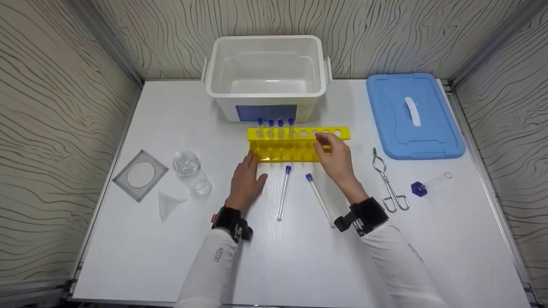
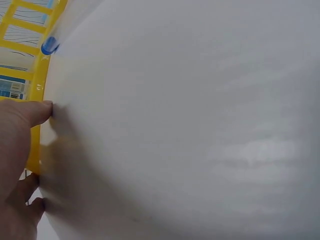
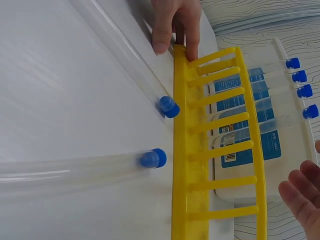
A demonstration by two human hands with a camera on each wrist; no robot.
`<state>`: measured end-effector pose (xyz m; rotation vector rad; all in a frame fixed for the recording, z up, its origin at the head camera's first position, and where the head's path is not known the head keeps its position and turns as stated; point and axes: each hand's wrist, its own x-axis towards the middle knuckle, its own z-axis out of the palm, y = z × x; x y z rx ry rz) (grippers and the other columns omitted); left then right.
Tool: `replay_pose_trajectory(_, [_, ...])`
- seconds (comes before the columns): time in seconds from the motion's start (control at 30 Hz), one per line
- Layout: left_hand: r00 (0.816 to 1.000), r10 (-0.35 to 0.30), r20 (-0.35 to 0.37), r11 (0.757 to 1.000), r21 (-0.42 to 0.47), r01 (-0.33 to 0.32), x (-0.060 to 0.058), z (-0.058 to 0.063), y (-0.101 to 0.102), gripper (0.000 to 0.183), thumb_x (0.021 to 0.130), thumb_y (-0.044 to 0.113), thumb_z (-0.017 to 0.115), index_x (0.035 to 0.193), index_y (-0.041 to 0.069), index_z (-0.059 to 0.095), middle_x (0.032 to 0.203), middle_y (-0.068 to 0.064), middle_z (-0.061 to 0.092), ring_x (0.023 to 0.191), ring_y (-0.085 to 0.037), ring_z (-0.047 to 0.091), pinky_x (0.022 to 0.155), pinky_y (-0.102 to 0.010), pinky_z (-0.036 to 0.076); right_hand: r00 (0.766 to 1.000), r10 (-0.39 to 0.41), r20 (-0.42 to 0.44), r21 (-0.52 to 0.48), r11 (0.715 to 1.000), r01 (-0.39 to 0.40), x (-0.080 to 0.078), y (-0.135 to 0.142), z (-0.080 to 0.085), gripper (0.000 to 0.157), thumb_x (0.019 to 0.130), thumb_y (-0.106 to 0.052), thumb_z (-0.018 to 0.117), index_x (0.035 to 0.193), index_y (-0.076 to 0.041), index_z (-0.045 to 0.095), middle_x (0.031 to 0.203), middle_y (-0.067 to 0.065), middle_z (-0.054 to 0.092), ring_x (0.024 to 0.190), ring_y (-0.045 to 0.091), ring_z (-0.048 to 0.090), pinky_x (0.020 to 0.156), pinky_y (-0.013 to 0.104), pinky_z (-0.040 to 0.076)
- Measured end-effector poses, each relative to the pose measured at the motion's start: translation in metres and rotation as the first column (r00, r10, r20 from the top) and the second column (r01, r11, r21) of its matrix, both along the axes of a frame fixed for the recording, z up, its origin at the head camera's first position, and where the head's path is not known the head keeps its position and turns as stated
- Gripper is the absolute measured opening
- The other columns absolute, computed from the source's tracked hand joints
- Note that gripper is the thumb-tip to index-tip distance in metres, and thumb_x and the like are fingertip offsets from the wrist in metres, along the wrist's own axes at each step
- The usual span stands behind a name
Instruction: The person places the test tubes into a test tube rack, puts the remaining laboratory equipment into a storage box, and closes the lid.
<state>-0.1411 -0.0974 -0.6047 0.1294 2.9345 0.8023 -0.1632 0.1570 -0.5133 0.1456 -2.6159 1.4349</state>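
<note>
A yellow test tube rack (image 1: 298,134) stands in front of the white bin, with several blue-capped test tubes (image 3: 309,112) upright in its left holes. My left hand (image 1: 246,182) rests its fairly straight fingers against the rack's left end, thumb held apart. Over the rack's right part hovers my right hand (image 1: 337,160); its fingers are loosely bent and nothing shows between them. Two more capped tubes lie on the table before the rack: one test tube (image 1: 283,194) between the hands, the other test tube (image 1: 319,197) beside the right wrist, partly behind the wrist camera.
Behind the rack stands the open white bin (image 1: 267,100), its blue lid (image 1: 415,141) lying to the right. Metal tongs (image 1: 386,182) and a small cylinder with a purple base (image 1: 419,189) lie at right. A flask (image 1: 186,163), beaker (image 1: 202,187), funnel (image 1: 168,205) and wire gauze (image 1: 141,174) sit left.
</note>
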Motion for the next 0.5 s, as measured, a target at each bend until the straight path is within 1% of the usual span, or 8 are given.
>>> replay_pose_trajectory(0.13, [1.000, -0.005, -0.013, 1.000, 0.000, 0.005, 0.000, 0.000, 0.000, 0.074, 0.097, 0.033, 0.060, 0.156, 0.006, 0.027, 0.165, -0.013, 0.024, 0.148, -0.032, 0.034, 0.124, -0.047, 0.028, 1.000, 0.012, -0.012, 0.108, 0.994, -0.011, 0.011, 0.005, -0.007, 0.029, 0.097, -0.018, 0.063, 0.122, -0.005, 0.065, 0.119, 0.014, 0.068, 0.107, 0.030, 0.066, 0.094, 0.046, 0.058])
replay_pose_trajectory(0.27, [1.000, -0.006, -0.011, 1.000, -0.013, 0.006, 0.000, 0.000, 0.000, 0.073, 0.097, 0.034, 0.060, 0.157, 0.006, 0.027, 0.165, -0.012, 0.024, 0.148, -0.033, 0.035, 0.123, -0.047, 0.029, 1.000, 0.015, 0.002, 0.213, 0.977, -0.015, 0.021, 0.009, -0.016, 0.028, 0.095, -0.018, 0.065, 0.121, -0.006, 0.066, 0.119, 0.013, 0.069, 0.107, 0.030, 0.066, 0.094, 0.045, 0.057])
replay_pose_trajectory(0.4, [1.000, -0.007, -0.004, 1.000, -0.012, 0.007, 0.000, 0.001, 0.000, 0.073, 0.097, 0.035, 0.059, 0.157, 0.007, 0.027, 0.166, -0.011, 0.023, 0.148, -0.032, 0.034, 0.124, -0.047, 0.028, 1.000, 0.014, 0.014, 0.275, 0.961, -0.017, 0.029, 0.011, -0.027, 0.029, 0.095, -0.019, 0.066, 0.120, -0.006, 0.067, 0.116, 0.013, 0.071, 0.103, 0.029, 0.068, 0.088, 0.044, 0.059])
replay_pose_trajectory(0.5, [1.000, -0.009, 0.000, 1.000, -0.007, 0.009, 0.001, 0.001, 0.000, 0.073, 0.097, 0.035, 0.059, 0.157, 0.006, 0.026, 0.166, -0.011, 0.023, 0.149, -0.032, 0.033, 0.124, -0.047, 0.027, 0.999, 0.011, 0.044, 0.304, 0.952, -0.024, 0.035, 0.013, -0.035, 0.032, 0.095, -0.021, 0.066, 0.122, -0.006, 0.066, 0.115, 0.013, 0.071, 0.101, 0.029, 0.069, 0.087, 0.044, 0.058])
